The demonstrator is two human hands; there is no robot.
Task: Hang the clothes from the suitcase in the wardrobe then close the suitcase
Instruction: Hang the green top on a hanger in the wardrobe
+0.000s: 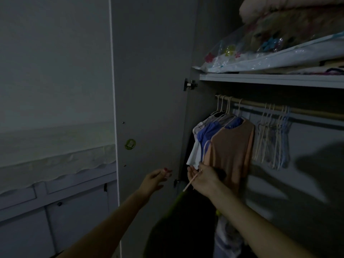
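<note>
1. Dim light, wardrobe open, and the rail [279, 108] is our landmark.
2. Right hand [202, 178], below the rail's left end, fingers curled round a pale hanger [191, 180].
3. A dark garment [178, 226] droops from that hanger, well under the rail.
4. Left hand [155, 178], left of the rail against the open door [149, 90], fingers loose and apart, holding nothing.
5. On the rail: an orange top [232, 146], blue and white shirts behind it, bare hangers [273, 138] to the right.
</note>
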